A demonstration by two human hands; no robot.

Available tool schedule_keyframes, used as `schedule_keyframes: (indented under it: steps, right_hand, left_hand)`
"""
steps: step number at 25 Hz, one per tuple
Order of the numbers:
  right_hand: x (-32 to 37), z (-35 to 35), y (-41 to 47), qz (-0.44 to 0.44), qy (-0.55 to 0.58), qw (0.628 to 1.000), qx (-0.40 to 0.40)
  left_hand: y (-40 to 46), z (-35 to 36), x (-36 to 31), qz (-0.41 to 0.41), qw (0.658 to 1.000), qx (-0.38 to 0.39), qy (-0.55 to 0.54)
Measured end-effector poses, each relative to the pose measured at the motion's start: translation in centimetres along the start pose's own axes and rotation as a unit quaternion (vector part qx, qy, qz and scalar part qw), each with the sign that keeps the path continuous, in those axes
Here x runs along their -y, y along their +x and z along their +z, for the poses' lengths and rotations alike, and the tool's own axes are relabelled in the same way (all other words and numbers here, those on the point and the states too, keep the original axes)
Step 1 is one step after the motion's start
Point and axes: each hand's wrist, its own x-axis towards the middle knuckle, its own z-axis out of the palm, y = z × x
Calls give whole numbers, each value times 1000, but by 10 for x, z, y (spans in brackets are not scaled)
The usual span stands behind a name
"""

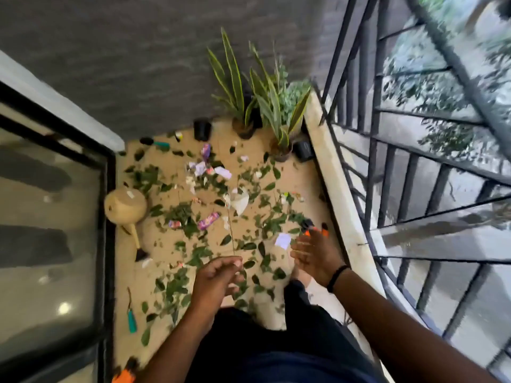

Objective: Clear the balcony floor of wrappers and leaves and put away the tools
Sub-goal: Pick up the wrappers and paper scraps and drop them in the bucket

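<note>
Orange tool [124, 375] cut by bottom edge; wrappers [208, 220] blurred, print unreadable.

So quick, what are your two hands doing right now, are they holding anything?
Left hand: fingers loosely curled, holding nothing, up above the leaves.
Right hand: open, fingers straight, holding nothing.

potted plants [243, 106], black railing [409, 167], glass door [49, 217]

Leaves [193, 214] and wrappers [208, 221] across floor [166, 252]; pots [244, 131] beyond.
</note>
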Motion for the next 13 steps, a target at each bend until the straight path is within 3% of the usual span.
schedule_keyframes:
  steps: [5,9,13]
  right_hand:
    - [7,6,118,4,23,998,-50]
    - [-65,-17,255,29,100,991,-88]
    - [-153,-56,350,92,134,976,-143]
  left_hand:
    - [127,37,45,-72,996,-18,57]
    - [313,74,178,-145,972,45,181]
    - [485,100,297,-142,941,30,307]
